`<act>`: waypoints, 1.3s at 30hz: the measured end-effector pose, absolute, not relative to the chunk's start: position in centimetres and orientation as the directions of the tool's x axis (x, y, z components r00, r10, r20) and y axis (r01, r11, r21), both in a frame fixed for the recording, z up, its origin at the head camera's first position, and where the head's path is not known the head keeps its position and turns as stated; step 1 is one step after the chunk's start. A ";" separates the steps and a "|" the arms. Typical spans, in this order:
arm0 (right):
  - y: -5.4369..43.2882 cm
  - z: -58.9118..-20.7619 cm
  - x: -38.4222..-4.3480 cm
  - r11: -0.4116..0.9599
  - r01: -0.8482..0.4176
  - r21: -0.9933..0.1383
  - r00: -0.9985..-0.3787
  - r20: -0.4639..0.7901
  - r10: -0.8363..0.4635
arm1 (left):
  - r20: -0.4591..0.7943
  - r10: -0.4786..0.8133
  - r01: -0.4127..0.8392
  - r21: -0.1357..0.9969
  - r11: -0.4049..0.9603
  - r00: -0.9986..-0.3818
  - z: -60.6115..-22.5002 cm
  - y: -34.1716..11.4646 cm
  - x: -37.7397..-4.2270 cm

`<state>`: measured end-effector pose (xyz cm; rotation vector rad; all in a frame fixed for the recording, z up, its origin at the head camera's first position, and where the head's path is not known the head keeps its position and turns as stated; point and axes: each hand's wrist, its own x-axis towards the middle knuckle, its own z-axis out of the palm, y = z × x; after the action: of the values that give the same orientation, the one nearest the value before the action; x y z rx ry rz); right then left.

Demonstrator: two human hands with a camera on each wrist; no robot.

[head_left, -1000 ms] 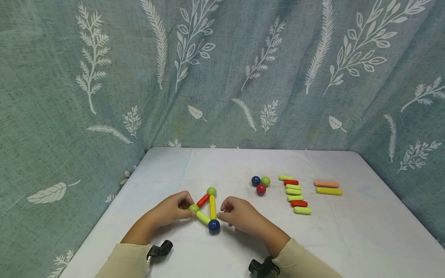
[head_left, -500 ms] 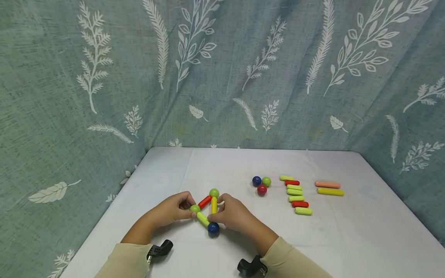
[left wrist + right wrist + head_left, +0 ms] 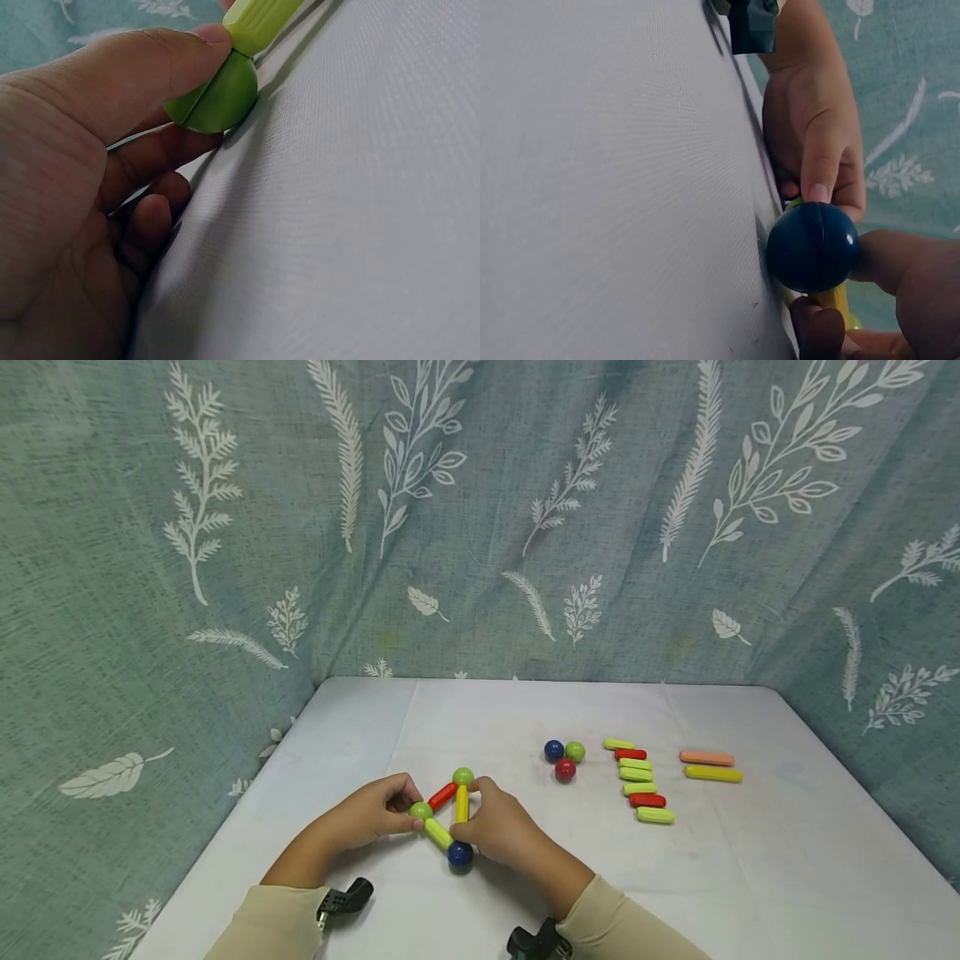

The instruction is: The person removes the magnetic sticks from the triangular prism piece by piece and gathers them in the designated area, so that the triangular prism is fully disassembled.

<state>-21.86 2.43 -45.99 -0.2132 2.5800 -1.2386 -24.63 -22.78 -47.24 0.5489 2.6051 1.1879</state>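
Note:
A triangle of ball-and-stick pieces, likely magnetic, lies on the table between the hands. My left hand (image 3: pixel 367 810) pinches the green ball (image 3: pixel 422 811) at its left corner; the left wrist view shows thumb and fingers on that ball (image 3: pixel 221 97), with a lime stick (image 3: pixel 259 22) joined to it. A red stick (image 3: pixel 442 797) runs to the far green ball (image 3: pixel 463 776). My right hand (image 3: pixel 506 822) grips the yellow stick (image 3: pixel 462 806) along the right side, thumb close to the blue ball (image 3: pixel 460 853). In the right wrist view the blue ball (image 3: pixel 814 247) partly hides this stick.
Behind the right hand sit a blue ball (image 3: pixel 553 751), a green ball (image 3: pixel 575 752) and a red ball (image 3: pixel 565 769). Further right is a column of short lime and red sticks (image 3: pixel 647 800), then an orange stick (image 3: pixel 707 758) and a long yellow stick (image 3: pixel 712 773).
My right hand has moved left from beside the triangle onto its yellow stick. The far green ball has shifted slightly right. My left hand has stayed on its green ball.

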 end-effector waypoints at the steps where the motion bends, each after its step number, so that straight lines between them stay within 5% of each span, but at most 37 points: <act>1: 2.4 -46.0 -21.8 0.622 -0.015 -0.783 -0.952 -0.179 -0.247 | -0.048 0.424 0.242 0.760 0.603 -0.904 -47.2 -22.8 -24.6; 39: 3.7 -45.9 -21.7 0.590 0.021 -0.807 -0.959 -0.182 -0.215 | -0.045 0.424 0.248 0.753 0.610 -0.904 -47.4 -22.7 -24.4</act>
<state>-21.73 3.72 -45.94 -0.1604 2.5606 -1.3048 -24.42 -22.73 -47.40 0.5548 2.6163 1.1740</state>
